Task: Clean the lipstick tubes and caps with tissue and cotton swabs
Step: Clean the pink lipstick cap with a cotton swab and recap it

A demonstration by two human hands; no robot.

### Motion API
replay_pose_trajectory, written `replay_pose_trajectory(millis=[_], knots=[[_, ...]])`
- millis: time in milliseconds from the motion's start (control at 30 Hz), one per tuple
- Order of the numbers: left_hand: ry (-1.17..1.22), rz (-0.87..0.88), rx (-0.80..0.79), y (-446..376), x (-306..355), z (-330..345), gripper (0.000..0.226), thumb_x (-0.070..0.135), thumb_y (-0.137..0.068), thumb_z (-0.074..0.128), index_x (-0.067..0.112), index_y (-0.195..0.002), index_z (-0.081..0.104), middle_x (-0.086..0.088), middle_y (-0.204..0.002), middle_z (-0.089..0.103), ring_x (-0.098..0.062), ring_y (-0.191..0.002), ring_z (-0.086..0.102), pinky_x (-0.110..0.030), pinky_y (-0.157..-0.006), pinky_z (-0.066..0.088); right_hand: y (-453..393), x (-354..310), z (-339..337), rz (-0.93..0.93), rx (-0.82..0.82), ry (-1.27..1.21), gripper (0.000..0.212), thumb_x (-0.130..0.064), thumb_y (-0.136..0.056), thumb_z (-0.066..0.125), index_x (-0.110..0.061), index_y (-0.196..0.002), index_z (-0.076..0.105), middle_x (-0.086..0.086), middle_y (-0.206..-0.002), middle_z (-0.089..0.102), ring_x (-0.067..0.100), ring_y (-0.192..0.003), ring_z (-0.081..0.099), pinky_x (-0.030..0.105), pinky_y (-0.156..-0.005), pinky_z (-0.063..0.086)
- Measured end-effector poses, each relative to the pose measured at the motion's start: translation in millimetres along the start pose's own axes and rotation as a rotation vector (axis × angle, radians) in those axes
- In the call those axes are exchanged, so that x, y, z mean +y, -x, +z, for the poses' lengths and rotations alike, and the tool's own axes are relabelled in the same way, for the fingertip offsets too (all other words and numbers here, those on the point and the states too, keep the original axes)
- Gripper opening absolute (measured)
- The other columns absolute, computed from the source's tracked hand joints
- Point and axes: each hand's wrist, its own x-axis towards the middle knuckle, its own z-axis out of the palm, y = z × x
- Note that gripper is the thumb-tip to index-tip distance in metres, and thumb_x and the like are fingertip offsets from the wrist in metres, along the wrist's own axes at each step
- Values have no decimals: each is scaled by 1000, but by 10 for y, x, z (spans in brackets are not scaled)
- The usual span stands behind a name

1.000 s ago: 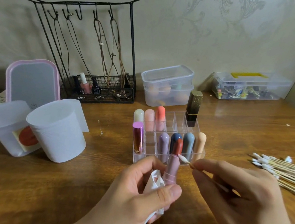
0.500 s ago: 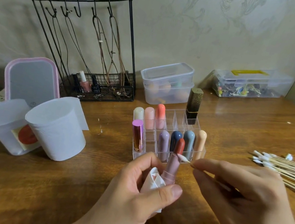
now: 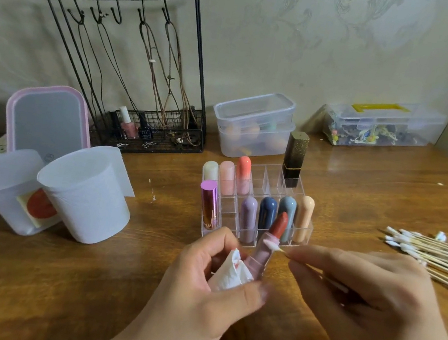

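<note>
My left hand (image 3: 205, 294) grips an uncapped pink lipstick tube (image 3: 261, 257) with its red stick raised, together with a crumpled white tissue (image 3: 229, 271) that bears a red smear. My right hand (image 3: 362, 309) pinches a cotton swab (image 3: 277, 248) whose white tip touches the tube's rim just below the red stick. Right behind them stands a clear organizer (image 3: 259, 181) holding several capped lipsticks, among them a black and gold one (image 3: 294, 159) and a metallic pink one (image 3: 208, 204).
A pile of cotton swabs (image 3: 436, 258) lies on the wooden table at the right. Two white cups (image 3: 85, 191) and a pink-framed mirror (image 3: 47, 119) stand at the left. Behind are a black wire rack (image 3: 132, 71), stacked clear boxes (image 3: 254, 124) and a clear case (image 3: 381, 125).
The swab tip has dropped from beside the red stick to the tube's rim. My left hand has tilted the tube a little to the right.
</note>
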Motion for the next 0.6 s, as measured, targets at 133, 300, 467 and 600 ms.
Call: replay_pose_trajectory(millis=[133,300,467,600], knots=[[-50,31,30,7,5,3,43,53,-56,73,23,-80,53,1,-67,55,-4,-57,52,-21,-50,45,4,10,-5,-4,7,6,13,-27,-85,68,-19,-86,78,-10,-55,56,4,-43,43,19,-44,40],[-172,66,119,35,57,40,36,48,-57,73,29,-80,52,6,-70,60,-2,-63,57,-12,-50,43,4,7,-11,12,5,4,14,-27,-85,67,-19,-87,78,-9,-54,56,2,-43,42,19,-44,39],[-288,108,223,65,64,77,34,42,-66,80,33,-82,51,10,-78,60,-4,-76,59,-10,-48,43,4,-3,-19,-21,-32,31,12,-26,-84,67,-20,-84,78,-11,-51,51,4,-42,39,22,-42,39],[-468,282,319,72,11,84,33,38,-70,80,32,-83,50,12,-85,59,-6,-83,58,-20,-55,52,-8,-21,-14,-54,-39,73,12,-25,-83,68,-19,-82,78,-14,-52,44,-2,-46,29,18,-42,36]])
